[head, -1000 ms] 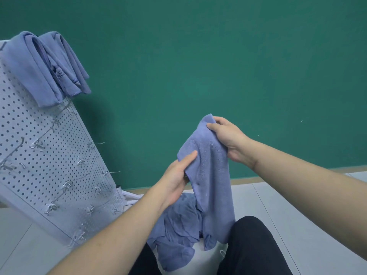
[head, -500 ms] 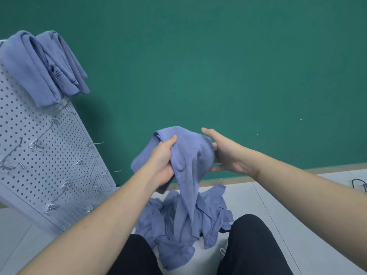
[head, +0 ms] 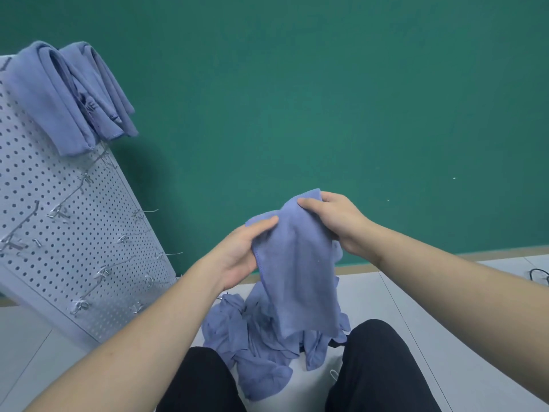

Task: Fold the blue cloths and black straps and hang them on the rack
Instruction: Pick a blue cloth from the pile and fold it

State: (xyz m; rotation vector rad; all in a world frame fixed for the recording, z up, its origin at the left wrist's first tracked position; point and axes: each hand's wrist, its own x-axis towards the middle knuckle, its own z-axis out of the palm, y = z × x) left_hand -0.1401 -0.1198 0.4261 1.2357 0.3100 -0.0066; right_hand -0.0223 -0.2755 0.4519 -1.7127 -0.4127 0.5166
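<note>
While both hands grip it:
Held blue cloth (head: 300,269): one, pinched by left hand (head: 240,254) and right hand (head: 335,221).
Hung cloths (head: 71,96): two, atop rack (head: 74,233).
Pile (head: 255,346): crumpled, uncountable, between knees.

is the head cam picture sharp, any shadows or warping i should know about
Head view: soft overall, hook tips on the white perforated metal rack smear; even light with no glare; the rack and the folded blue cloths draped on top cast a dark shadow on the green wall; wide-angle warp tilts the rack and stretches the forearms; the left hand, right hand and held blue cloth are clearest.
</note>
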